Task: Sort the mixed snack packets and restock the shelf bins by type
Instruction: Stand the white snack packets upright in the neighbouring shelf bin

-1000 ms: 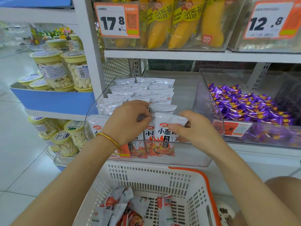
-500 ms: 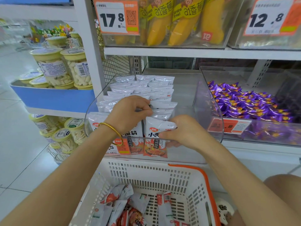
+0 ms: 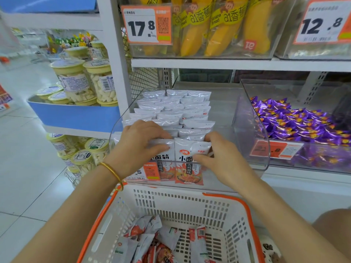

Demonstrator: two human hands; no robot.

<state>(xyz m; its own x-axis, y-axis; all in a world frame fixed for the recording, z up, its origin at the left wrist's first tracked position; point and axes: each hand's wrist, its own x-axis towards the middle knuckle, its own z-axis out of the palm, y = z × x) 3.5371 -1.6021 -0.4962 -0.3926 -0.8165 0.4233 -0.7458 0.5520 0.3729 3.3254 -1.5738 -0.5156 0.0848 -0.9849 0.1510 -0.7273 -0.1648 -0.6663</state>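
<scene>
Left hand (image 3: 140, 147) and right hand (image 3: 222, 160) each pinch one upright white, flame-printed foil snack packet (image 3: 185, 150) (thumbs in front) at the clear plastic shelf bin's (image 3: 222, 111) front; loose packets lie directly below both grips, in the white-and-orange basket (image 3: 224, 196).

Price tag (image 3: 146, 25) reads 17.8; front packet (image 3: 187, 149) shows 小面.

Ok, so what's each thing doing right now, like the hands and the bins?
Left hand: pinches the left front packet.
Right hand: pinches the right front packet.
Snack bin: part full, white packets upright in rows.
Basket: loose packets lying at the bottom.
Candy bin: heaped with purple candies.
</scene>
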